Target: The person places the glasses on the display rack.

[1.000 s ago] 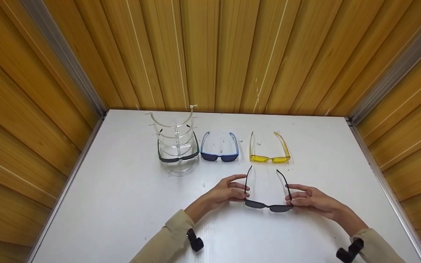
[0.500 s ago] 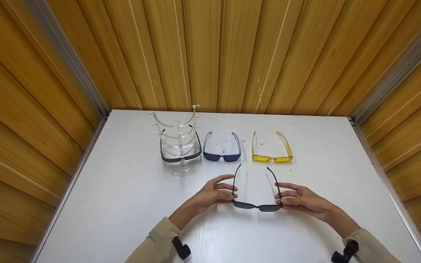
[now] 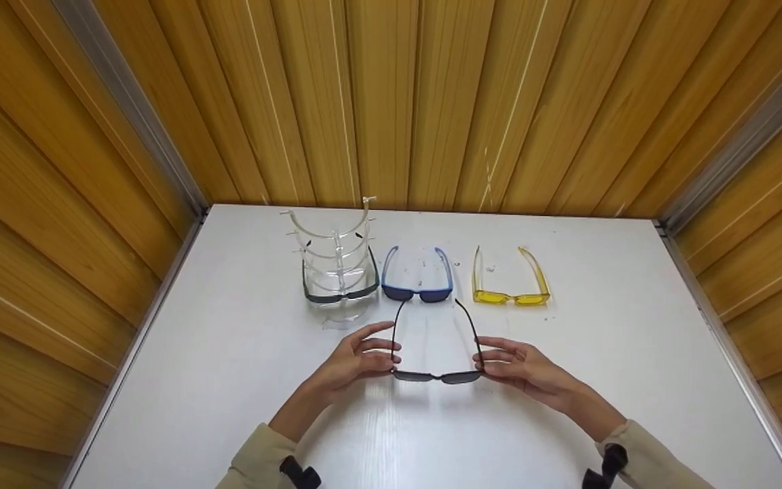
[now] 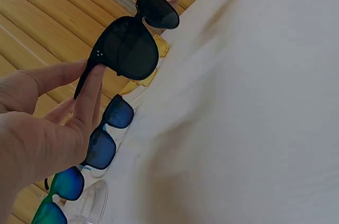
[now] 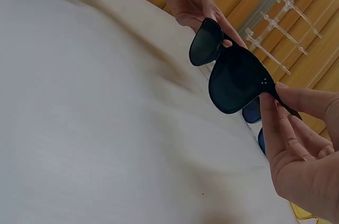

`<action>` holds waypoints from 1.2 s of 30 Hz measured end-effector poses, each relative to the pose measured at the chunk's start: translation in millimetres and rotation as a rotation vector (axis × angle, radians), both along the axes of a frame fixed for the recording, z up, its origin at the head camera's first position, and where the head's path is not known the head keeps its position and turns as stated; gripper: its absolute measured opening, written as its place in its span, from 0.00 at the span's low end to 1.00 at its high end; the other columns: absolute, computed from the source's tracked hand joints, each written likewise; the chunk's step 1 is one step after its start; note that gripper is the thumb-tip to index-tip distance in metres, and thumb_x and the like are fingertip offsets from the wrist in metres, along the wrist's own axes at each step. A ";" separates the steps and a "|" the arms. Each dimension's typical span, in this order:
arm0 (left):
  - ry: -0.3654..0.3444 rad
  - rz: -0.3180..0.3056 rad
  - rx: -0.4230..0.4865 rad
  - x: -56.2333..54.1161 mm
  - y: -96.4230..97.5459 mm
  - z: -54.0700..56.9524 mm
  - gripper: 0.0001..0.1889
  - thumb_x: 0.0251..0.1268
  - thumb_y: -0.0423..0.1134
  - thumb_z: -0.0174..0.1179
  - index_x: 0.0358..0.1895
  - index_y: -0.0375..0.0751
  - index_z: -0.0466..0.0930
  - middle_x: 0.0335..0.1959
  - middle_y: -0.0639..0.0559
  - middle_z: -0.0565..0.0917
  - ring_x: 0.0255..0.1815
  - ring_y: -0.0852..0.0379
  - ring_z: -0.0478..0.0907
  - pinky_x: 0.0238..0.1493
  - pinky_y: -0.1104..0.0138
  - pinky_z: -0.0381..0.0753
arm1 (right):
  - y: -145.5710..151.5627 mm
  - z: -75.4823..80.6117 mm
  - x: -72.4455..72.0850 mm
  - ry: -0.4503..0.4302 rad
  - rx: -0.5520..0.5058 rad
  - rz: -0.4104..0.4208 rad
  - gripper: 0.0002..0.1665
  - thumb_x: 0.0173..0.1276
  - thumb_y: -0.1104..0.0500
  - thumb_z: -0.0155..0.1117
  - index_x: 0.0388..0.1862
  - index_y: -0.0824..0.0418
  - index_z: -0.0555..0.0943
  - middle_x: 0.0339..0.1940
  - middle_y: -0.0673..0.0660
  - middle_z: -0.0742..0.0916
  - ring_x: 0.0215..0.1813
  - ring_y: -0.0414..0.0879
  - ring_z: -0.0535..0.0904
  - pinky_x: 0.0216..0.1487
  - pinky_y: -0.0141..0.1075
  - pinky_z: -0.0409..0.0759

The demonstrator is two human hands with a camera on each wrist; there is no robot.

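Between my two hands is a pair of black sunglasses [image 3: 459, 377], held up off the table with its temples spread and pointing away from me. My left hand [image 3: 348, 365] pinches the left temple close to its hinge, thumb on one side and fingers on the other. On the other side, the right hand [image 3: 525, 371] grips the right temple the same way. Both dark lenses [image 4: 130, 49] show in the left wrist view, and the black frame [image 5: 238, 78] appears again in the right wrist view.
A clear tiered display stand [image 3: 338, 252] at the back left carries dark-framed sunglasses [image 3: 326, 298] on a low tier. Blue sunglasses [image 3: 418, 295] rest just right of it, and yellow glasses [image 3: 512, 298] farther right. Wood-patterned walls [image 3: 391, 102] enclose the white table [image 3: 194, 380].
Both hands have carried the black sunglasses leftward, from in front of the yellow glasses to in front of the blue ones. The grip looks the same, and the other glasses stay put.
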State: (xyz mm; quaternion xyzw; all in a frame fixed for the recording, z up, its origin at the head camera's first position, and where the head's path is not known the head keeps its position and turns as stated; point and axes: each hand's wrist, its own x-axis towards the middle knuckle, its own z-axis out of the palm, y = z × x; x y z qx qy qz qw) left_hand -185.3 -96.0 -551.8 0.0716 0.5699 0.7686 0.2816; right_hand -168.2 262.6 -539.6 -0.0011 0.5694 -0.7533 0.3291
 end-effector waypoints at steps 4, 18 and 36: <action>0.014 0.034 -0.007 5.8 -15.4 2.6 0.39 0.63 0.24 0.64 0.78 0.36 0.60 0.55 0.45 0.84 0.49 0.56 0.87 0.53 0.64 0.89 | -18.0 -2.1 -2.5 0.012 -0.008 -0.022 0.36 0.72 0.69 0.63 0.77 0.70 0.63 0.56 0.55 0.88 0.58 0.42 0.85 0.64 0.34 0.83; 0.078 0.169 -0.067 19.1 -64.9 18.4 0.41 0.64 0.24 0.65 0.79 0.36 0.57 0.57 0.45 0.82 0.53 0.55 0.86 0.57 0.61 0.87 | -76.1 1.2 -20.8 0.060 -0.084 -0.033 0.33 0.70 0.70 0.65 0.73 0.66 0.71 0.55 0.51 0.87 0.61 0.43 0.83 0.68 0.38 0.81; 0.079 0.331 -0.208 0.0 -98.4 37.6 0.38 0.64 0.27 0.66 0.77 0.39 0.62 0.62 0.40 0.81 0.54 0.57 0.86 0.57 0.64 0.87 | -126.7 25.7 -58.7 0.053 -0.126 -0.060 0.34 0.70 0.74 0.62 0.74 0.73 0.66 0.52 0.52 0.87 0.56 0.41 0.84 0.63 0.32 0.83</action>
